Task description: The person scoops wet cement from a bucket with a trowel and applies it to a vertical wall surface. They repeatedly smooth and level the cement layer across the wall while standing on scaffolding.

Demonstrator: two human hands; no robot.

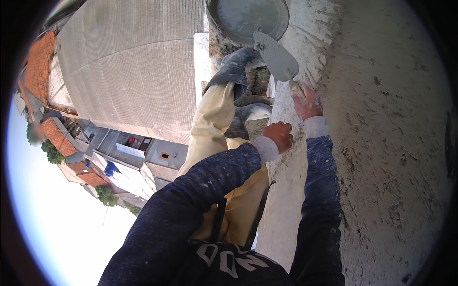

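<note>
My right hand [307,104] grips the short handle of a trowel [277,58], whose broad blade is coated with wet grey mortar. The blade's tip reaches the rim of a round basin [286,21] that holds smooth grey mix. My left hand [278,137] is curled into a fist beside the pale ledge, with nothing showing in it. Rough grey plaster covers the wall [381,128] to the right of my right hand.
Below me, my boots [234,66] stand on a narrow support by the basin. A big corrugated roof [133,66] spreads out at the left, lower down. Beyond it are orange tiled roofs [40,64] and trees [106,194]. A pale mortar-streaked ledge [281,205] runs along the wall.
</note>
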